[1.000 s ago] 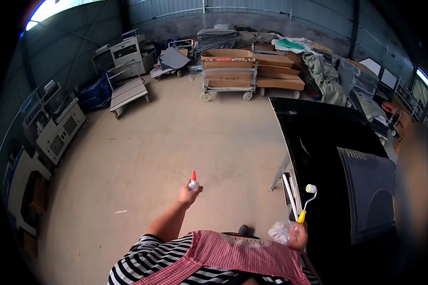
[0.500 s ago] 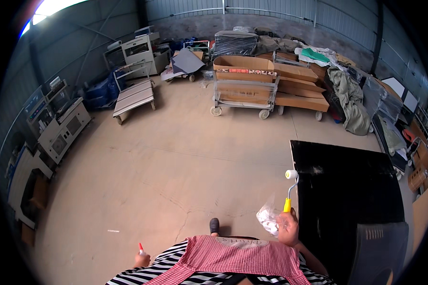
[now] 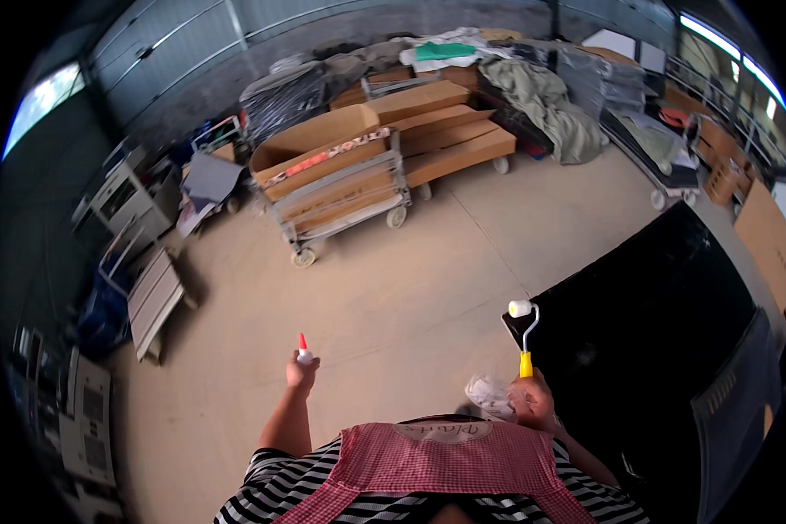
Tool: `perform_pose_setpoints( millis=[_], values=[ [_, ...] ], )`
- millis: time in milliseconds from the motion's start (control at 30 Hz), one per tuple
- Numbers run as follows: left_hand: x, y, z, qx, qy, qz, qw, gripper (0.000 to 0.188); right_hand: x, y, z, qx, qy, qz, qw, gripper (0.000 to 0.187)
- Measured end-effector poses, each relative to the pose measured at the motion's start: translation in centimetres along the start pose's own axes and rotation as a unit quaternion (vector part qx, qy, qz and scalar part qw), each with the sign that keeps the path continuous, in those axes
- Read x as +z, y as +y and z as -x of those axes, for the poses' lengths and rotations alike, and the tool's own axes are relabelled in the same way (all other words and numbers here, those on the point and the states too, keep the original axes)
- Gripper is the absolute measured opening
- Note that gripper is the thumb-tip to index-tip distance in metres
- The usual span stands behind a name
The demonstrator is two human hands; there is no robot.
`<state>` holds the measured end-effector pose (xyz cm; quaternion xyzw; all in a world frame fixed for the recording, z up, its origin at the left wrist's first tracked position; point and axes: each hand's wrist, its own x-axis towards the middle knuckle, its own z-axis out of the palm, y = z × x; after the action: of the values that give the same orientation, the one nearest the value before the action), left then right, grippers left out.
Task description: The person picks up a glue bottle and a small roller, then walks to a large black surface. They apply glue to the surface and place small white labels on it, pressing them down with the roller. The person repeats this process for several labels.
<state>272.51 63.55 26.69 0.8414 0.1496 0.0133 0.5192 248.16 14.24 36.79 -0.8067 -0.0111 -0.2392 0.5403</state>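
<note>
My left hand [image 3: 302,374] is closed around a small white bottle [image 3: 305,355] with a red pointed cap, held upright out over the floor. On the other side, my right hand [image 3: 533,400] grips the yellow handle of a small paint roller [image 3: 526,364]. Its white roller head points up on a bent metal rod. A crumpled clear plastic bag [image 3: 491,396] with something whitish in it hangs at the same hand. Close by on the right lies a large black panel [image 3: 646,323]; the roller head shows over its near left corner.
A dark sheet [image 3: 738,419] overlaps the panel at the right. Ahead stands a wheeled cart [image 3: 341,196] holding cardboard, beside a trolley [image 3: 463,148] of flat cardboard. A flatbed trolley [image 3: 157,297] and grey-white machines [image 3: 86,410] are at the left. Covered piles [image 3: 541,105] line the back wall.
The view has turned to the right and tilted. My left hand has risen forward with the bottle, now showing its forearm. My right hand still holds the roller and bag.
</note>
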Motion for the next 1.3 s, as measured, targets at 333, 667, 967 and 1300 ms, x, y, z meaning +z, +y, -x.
perform_pose_setpoints(
  millis=[333,667,967,1300],
  values=[
    [12.9,4.1,-15.6,0.003,-0.186,-0.231,0.955,0.048,4.5,10.3,-21.7,0.018,0.047,0.036,0.998,0.008],
    [12.4,5.6,-35.6,-0.177,-0.136,-0.328,0.918,0.048,4.7,18.7,-35.2,0.085,0.155,0.062,0.982,0.013],
    [52.4,29.4,-59.9,0.025,-0.299,-0.109,0.948,0.058,0.8,23.9,-35.8,0.234,0.456,-0.214,0.832,0.022],
    [90.0,48.3,-40.8,0.192,-0.639,-0.026,0.745,0.033,-14.5,29.2,-43.1,0.194,0.644,-0.546,0.5,0.02]
  ],
)
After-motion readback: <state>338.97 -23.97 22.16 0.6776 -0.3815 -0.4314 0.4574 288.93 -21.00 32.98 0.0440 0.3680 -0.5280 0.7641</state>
